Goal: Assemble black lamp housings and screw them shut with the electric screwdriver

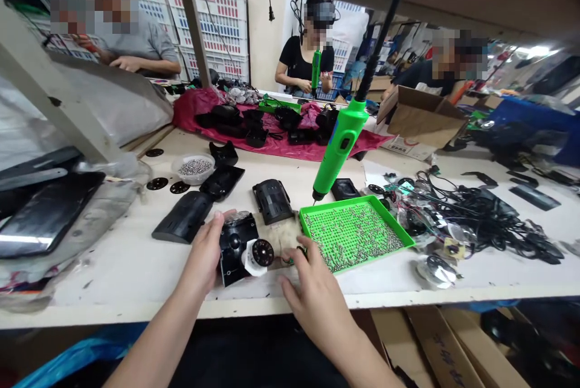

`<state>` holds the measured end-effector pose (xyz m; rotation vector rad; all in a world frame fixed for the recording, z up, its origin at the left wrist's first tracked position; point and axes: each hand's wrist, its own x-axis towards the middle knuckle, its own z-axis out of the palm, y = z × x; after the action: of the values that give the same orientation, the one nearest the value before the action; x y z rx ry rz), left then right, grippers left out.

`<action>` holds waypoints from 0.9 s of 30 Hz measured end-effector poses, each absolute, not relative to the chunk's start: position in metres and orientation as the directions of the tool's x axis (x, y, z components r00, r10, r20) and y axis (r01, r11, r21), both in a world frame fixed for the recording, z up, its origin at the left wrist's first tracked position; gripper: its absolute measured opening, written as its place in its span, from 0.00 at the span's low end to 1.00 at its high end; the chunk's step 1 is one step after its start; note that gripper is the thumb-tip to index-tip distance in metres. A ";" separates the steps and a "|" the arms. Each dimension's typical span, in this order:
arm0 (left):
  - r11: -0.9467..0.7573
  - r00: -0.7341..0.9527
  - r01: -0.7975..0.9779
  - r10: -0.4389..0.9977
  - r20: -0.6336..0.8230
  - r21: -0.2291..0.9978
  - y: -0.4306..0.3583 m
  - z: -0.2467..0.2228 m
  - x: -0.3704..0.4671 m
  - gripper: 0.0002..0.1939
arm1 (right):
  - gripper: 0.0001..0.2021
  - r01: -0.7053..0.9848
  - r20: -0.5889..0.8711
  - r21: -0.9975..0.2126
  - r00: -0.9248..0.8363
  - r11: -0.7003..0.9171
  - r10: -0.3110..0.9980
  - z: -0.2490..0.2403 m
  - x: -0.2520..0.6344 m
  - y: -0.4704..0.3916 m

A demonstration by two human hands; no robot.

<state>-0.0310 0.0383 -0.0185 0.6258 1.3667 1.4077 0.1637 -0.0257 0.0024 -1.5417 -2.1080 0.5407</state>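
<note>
My left hand (209,255) grips the left side of a black plastic housing (233,246), tilted up over the table. A white part with a black slotted disc (263,252) sits at the housing's right side. Just right of it, my right hand (308,273) hovers with its fingers apart, beside the left edge of a green tray (357,200) of small screws. A small dark item lies by its fingertips, too unclear to name. A green electric screwdriver (339,146) hangs tip down above the tray's left corner.
Black shells (273,200) and a bowl of small metal parts (194,167) stand behind my hands. Tangled black cables (493,213) lie at the right, an open cardboard box (421,122) behind them. Pink cloth (190,111) with black parts is at the back. Three people sit beyond.
</note>
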 end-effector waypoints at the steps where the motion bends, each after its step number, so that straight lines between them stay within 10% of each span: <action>1: 0.182 -0.331 -0.286 0.902 -0.276 0.941 0.038 -0.018 -0.030 0.29 | 0.15 0.801 0.129 -0.515 -0.280 0.306 0.951 0.003 0.158 -0.022; 18: 0.218 -0.325 -0.143 0.911 -0.254 0.965 0.054 -0.011 -0.033 0.21 | 0.01 0.885 0.061 -0.218 -0.408 0.411 0.911 -0.008 0.134 0.010; 22: 0.215 -0.331 -0.137 0.910 -0.249 0.967 0.054 -0.013 -0.035 0.24 | 0.06 0.800 0.076 -0.450 -0.409 0.397 0.909 0.002 0.141 0.008; 27: 0.154 -0.369 -0.138 0.909 -0.195 0.978 0.055 -0.021 -0.039 0.27 | 0.16 0.241 0.083 -0.956 -0.329 0.169 0.940 0.013 0.161 0.005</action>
<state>-0.0392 0.0550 -0.0210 0.7862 1.4831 1.3925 0.1611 0.0048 0.0127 -1.1341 -1.7095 1.2001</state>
